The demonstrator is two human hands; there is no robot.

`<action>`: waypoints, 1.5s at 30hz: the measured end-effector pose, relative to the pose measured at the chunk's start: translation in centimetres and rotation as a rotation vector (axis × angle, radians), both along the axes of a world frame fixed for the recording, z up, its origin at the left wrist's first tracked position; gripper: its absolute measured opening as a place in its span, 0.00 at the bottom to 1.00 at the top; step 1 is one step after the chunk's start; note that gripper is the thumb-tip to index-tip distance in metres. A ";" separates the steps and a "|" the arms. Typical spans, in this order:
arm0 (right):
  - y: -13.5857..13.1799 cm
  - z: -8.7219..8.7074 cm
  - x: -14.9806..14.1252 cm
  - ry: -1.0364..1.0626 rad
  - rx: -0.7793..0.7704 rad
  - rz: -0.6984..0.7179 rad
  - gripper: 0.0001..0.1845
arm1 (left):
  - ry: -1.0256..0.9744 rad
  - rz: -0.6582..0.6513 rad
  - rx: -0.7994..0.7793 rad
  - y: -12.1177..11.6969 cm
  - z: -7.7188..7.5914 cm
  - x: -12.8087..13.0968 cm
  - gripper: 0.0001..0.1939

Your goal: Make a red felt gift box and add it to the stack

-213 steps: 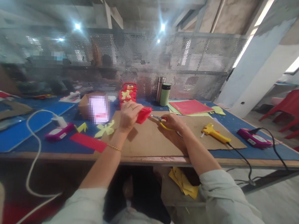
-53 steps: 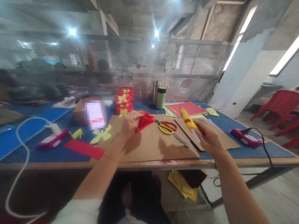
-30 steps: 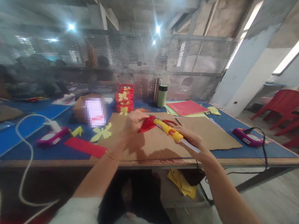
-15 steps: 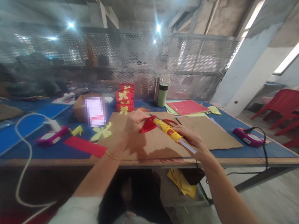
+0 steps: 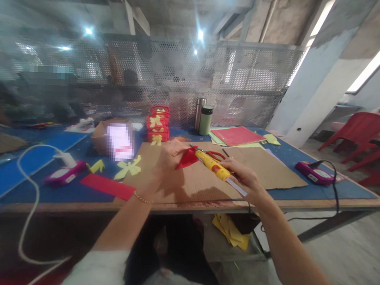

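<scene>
Left hand (image 5: 173, 153): clamped on folded red piece (image 5: 186, 159). Right hand (image 5: 241, 175): clamped on yellow hot-glue gun (image 5: 214, 166), nozzle pointing to 10 o'clock.

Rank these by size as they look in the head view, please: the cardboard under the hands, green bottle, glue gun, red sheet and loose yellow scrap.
1. Cardboard
2. Red sheet and glue gun: too close to rank, the gun being partly hidden
3. Green bottle
4. Yellow scrap
</scene>
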State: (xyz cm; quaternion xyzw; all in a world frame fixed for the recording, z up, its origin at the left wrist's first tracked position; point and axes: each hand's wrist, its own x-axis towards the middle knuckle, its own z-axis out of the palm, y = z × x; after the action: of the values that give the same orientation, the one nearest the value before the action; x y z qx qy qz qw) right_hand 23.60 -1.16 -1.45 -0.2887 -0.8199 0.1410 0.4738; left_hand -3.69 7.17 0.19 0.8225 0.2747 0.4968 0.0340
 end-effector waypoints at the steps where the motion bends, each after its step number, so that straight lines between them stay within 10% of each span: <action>1: 0.0 0.0 0.0 0.000 -0.001 0.003 0.24 | 0.001 -0.001 0.005 0.1 0.0 0.0 0.12; 45: 0.1 0.3 -0.1 -0.009 0.067 -0.029 0.23 | -0.011 -0.034 0.024 0.6 -0.2 -0.1 0.15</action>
State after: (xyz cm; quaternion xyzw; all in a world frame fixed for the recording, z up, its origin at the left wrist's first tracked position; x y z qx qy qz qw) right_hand 23.47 -1.03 -1.11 -0.2851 -0.8221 0.1055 0.4814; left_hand -3.75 7.77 -0.02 0.8246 0.2545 0.5041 0.0341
